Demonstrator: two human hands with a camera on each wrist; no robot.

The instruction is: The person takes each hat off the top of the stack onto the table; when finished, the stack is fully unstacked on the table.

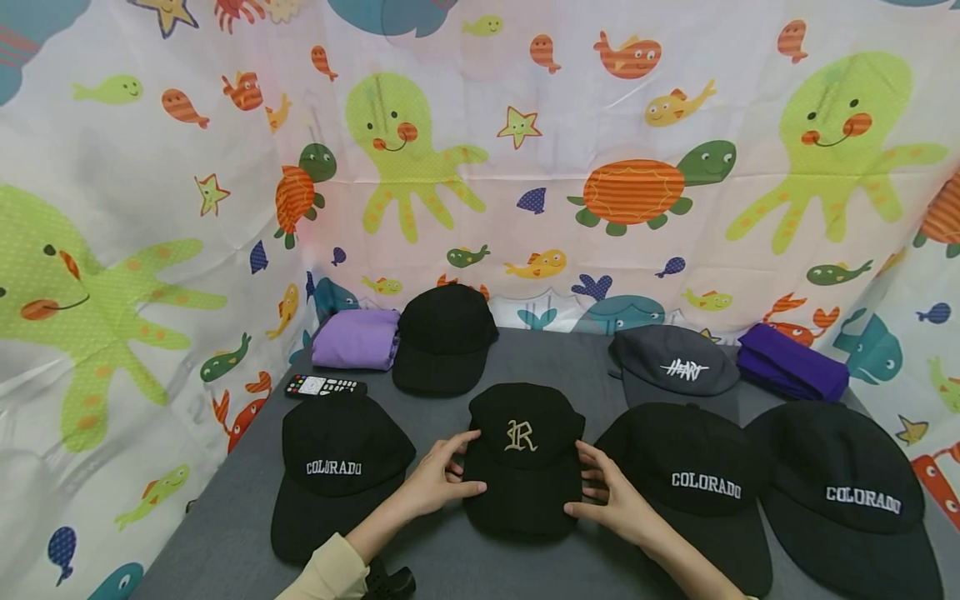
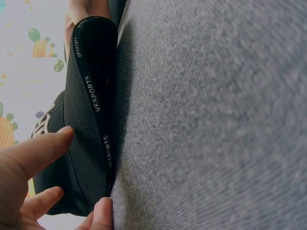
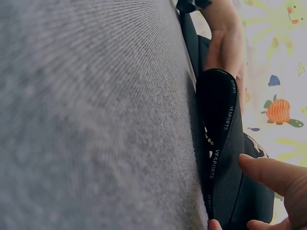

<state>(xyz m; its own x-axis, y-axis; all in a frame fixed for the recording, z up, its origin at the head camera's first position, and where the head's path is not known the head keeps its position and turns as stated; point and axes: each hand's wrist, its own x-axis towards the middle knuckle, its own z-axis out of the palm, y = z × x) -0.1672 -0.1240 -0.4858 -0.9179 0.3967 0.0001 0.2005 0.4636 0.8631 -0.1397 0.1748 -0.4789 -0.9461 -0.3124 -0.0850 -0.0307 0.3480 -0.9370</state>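
Observation:
A black baseball cap (image 1: 522, 500) with a gold letter R on its front lies on the grey table, its brim toward me. My left hand (image 1: 442, 477) holds its left side, the thumb by the brim and the fingers at the crown's edge. On the opposite side my right hand (image 1: 611, 496) holds it the same way. The left wrist view shows the cap's curved brim (image 2: 91, 115) edge-on with VESPORTS lettering, the left thumb (image 2: 53, 143) on its top. In the right wrist view the right thumb (image 3: 264, 170) touches the brim (image 3: 232, 158).
Black COLORADO caps lie left (image 1: 341, 450) and right (image 1: 690, 475), another farther right (image 1: 847, 483). Behind are a plain black cap (image 1: 444, 333), a dark grey cap (image 1: 675, 362), lilac cloth (image 1: 356, 340), purple cloth (image 1: 793, 362) and a remote (image 1: 324, 386). A sea-animal curtain (image 1: 480, 250) surrounds the table.

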